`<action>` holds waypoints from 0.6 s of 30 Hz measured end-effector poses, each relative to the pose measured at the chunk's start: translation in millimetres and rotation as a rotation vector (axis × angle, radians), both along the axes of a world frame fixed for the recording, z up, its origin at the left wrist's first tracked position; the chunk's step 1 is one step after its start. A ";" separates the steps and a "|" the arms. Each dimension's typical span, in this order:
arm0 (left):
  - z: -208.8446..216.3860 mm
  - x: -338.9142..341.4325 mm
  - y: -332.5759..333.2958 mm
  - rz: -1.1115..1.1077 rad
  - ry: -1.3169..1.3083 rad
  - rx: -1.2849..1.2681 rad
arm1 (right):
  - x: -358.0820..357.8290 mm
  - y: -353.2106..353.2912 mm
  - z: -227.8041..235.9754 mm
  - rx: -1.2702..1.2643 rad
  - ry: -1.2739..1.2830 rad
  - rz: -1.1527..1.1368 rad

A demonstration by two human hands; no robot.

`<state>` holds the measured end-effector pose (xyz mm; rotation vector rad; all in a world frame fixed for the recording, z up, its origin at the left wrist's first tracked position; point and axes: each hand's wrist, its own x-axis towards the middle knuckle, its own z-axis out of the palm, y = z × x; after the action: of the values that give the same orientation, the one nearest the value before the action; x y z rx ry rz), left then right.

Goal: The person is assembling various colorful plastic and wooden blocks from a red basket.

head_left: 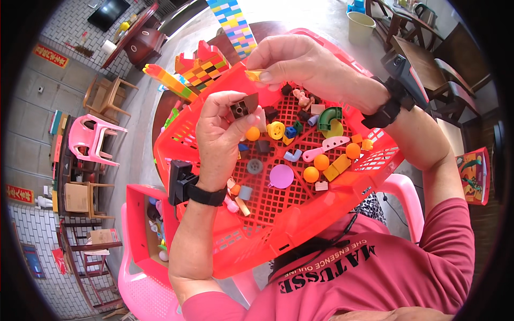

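My left hand (225, 120) is closed on a dark brown toy brick (244, 107), its hollow underside showing, over the left part of a red plastic basket (251, 235). Farther back, my right hand (292, 61) pinches a small yellow piece (254, 75) between thumb and fingertips. The two pieces are apart. Below the hands, loose toys lie on the basket's grid floor: orange balls (321, 161), a yellow wheel-like piece (276, 130), a green curved tube (330, 117), a purple disc (281, 176), a toy knife with a pink handle (325, 148) and several small blocks.
Behind the basket stand a block build in red, orange and yellow (202, 67) and a tall multicoloured block column (233, 27). A red box of toys (142, 224) rests on a pink plastic chair (136, 283) at left. A pale bucket (361, 27) stands far right.
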<state>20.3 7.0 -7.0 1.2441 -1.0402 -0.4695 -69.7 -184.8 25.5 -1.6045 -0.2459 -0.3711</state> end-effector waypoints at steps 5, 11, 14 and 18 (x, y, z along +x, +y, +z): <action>4.6 -4.7 1.1 -0.054 0.128 0.006 | -0.1 3.5 -4.1 -0.029 -0.006 0.023; 5.0 -8.2 -2.1 -0.053 0.364 -0.038 | 0.4 10.8 -9.3 0.001 0.107 0.107; 4.2 -6.4 -1.7 -0.060 0.357 -0.062 | -1.8 13.1 -7.2 0.107 0.115 0.094; 2.4 -7.2 -2.3 0.050 0.219 -0.065 | -0.1 10.2 -9.1 0.103 0.089 0.070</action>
<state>13.1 4.7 -4.6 1.1314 -0.8309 -0.5164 -69.9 -174.6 16.4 -1.5033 -0.2115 -0.2538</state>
